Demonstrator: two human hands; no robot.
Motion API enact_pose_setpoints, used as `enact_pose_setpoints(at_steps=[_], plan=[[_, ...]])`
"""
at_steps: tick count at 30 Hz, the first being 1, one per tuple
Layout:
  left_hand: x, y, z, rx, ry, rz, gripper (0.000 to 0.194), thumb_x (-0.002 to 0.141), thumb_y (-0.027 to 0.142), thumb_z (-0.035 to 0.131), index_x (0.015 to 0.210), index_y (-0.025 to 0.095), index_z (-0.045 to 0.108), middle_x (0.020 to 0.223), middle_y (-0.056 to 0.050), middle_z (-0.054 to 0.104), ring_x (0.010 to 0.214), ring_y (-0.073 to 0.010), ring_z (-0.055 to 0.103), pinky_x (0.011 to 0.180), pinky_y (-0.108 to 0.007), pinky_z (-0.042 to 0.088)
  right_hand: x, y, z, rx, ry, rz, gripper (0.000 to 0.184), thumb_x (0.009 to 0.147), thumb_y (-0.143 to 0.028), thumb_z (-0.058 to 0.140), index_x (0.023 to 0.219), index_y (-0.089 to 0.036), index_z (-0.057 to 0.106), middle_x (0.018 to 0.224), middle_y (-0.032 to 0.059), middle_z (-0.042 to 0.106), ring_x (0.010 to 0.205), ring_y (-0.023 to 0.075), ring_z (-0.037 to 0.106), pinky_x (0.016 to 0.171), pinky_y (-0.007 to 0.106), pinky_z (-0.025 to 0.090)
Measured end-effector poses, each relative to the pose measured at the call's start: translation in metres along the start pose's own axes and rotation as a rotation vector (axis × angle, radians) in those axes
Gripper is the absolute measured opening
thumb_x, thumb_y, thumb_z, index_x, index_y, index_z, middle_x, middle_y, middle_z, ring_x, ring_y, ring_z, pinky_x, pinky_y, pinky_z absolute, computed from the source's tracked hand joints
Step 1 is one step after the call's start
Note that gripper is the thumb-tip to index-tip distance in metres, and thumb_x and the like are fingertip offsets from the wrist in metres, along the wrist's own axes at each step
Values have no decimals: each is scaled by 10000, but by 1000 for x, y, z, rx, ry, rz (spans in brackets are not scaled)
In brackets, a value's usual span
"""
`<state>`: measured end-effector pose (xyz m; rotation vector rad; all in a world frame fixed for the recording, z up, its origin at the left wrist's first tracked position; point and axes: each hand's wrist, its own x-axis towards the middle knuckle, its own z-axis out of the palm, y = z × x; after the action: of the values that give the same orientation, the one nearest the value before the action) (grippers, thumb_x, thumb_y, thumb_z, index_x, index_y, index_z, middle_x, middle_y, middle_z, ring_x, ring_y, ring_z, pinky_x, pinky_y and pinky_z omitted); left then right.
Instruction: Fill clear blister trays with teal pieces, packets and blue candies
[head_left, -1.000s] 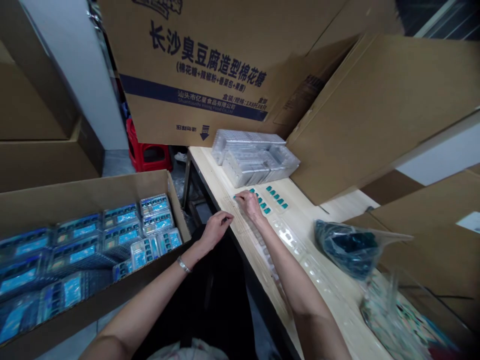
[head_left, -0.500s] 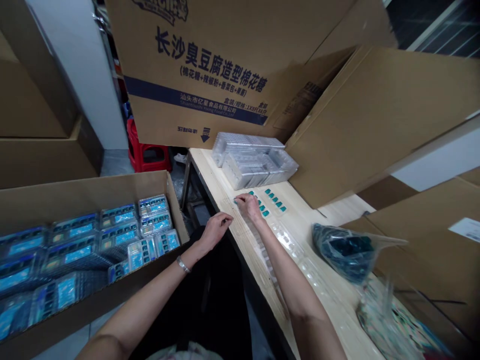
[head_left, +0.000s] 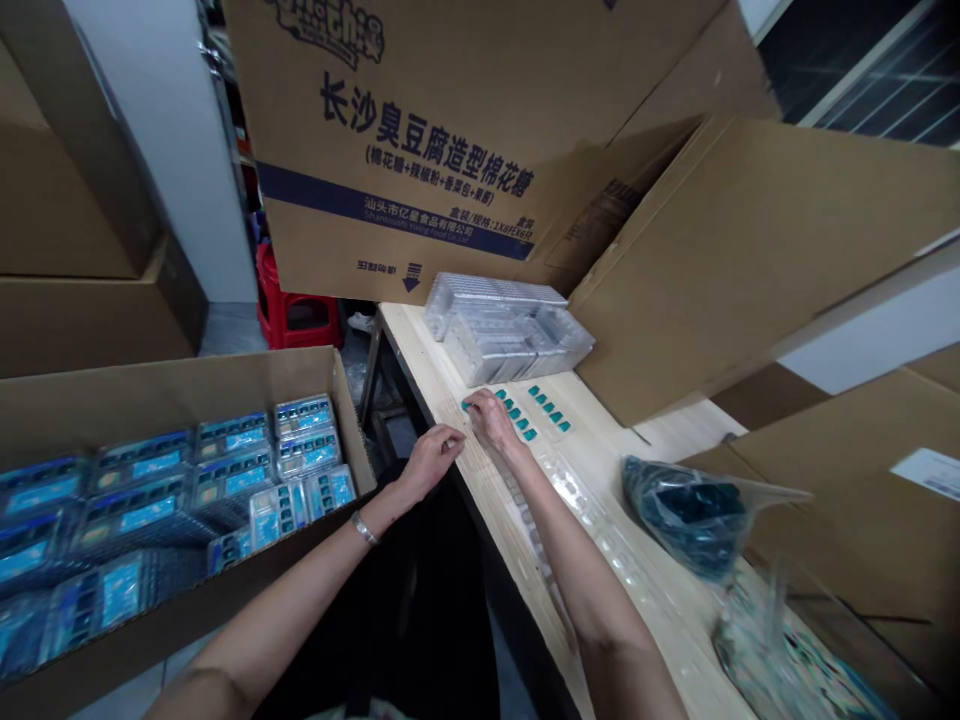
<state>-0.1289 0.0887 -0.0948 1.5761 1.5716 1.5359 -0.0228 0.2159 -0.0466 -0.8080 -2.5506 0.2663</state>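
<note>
My right hand (head_left: 491,420) pinches a small teal piece (head_left: 469,406) at the near end of a clear plastic blister tray (head_left: 525,425), which holds rows of matching teal pieces on the wooden table (head_left: 420,345). My left hand (head_left: 431,462), with a metal bangle (head_left: 364,529) on its wrist, rests by the table's near edge beside the tray. Its curled fingers hide whatever may lie under them. A clear plastic bag of teal pieces (head_left: 686,515) lies further right.
An open carton of blue-carded blister packs (head_left: 172,490) stands to my left. Stacked clear trays (head_left: 506,330) sit at the table's far end, below a large printed carton (head_left: 390,150). Cardboard sheets (head_left: 735,270) lean in at the right. A red stool (head_left: 296,315) stands beyond the table.
The view has tilted, so the table sits lower in the picture. My right hand has shifted slightly left along the tray, and my left hand has barely moved.
</note>
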Motion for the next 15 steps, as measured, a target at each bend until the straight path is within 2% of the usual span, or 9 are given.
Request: enact_pose_setpoints(at_steps=[3, 5, 9, 15], plan=[[5, -7, -3, 42, 110, -31, 296, 766, 233, 581, 1056, 172, 587, 1092, -84, 548, 739, -124, 567, 729, -294, 483, 4, 4, 2, -4, -24, -29, 195, 785, -104, 504, 898, -149, 656, 854, 71, 618, 814, 160, 560, 739, 255, 420], [8, -13, -5, 74, 153, -42, 377, 748, 247, 609, 1115, 176, 555, 1185, -104, 511, 865, -163, 582, 819, -338, 472, 6, 5, 2, -7, -34, -35, 186, 796, -124, 501, 895, -151, 657, 849, 72, 618, 796, 161, 558, 728, 258, 422], [14, -23, -7, 107, 135, -31, 456, 686, 271, 680, 1114, 162, 565, 1279, -133, 473, 1143, -241, 484, 971, -396, 387, 12, 6, 5, -10, -43, -30, 194, 797, -129, 490, 901, -135, 653, 868, 82, 624, 816, 167, 561, 757, 262, 420], [19, -28, -8, 96, 86, -51, 493, 639, 260, 713, 1108, 169, 587, 1304, -140, 476, 1173, -252, 478, 1001, -408, 362, 23, 10, 9, 5, -59, 0, 241, 777, -106, 460, 913, -156, 652, 866, 57, 644, 842, 167, 562, 782, 258, 404]])
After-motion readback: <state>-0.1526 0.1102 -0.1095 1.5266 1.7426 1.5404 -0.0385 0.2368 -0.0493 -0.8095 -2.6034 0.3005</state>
